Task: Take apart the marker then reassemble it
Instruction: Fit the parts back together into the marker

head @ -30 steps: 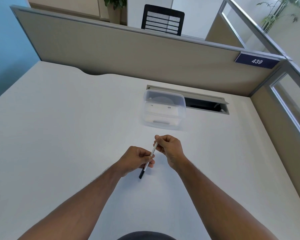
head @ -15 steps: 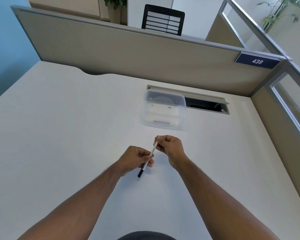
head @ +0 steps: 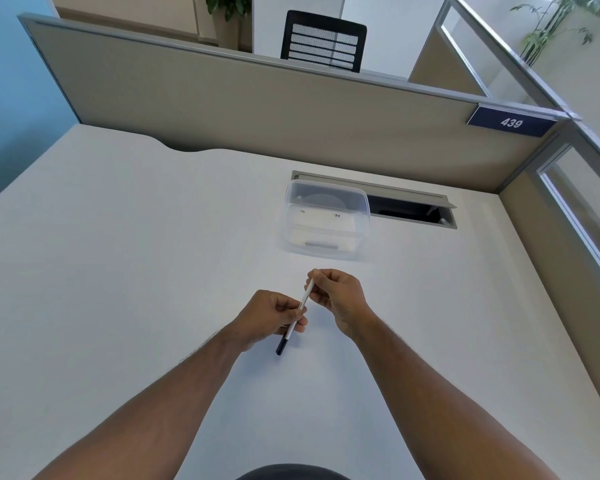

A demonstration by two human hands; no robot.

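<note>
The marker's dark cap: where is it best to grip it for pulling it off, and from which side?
Probably pinch the dark cap across its round sides, coming from below the left hand. It juts free there toward the person. The white barrel slants up to the right hand, so pull along that slant.

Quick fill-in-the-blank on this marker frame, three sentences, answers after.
1. The marker is held by ____ hands.
2. Its dark end points toward the person, below the ____ hand.
3. The clear box sits on the desk, ____ the right hand.

Answers: both; left; beyond
</note>
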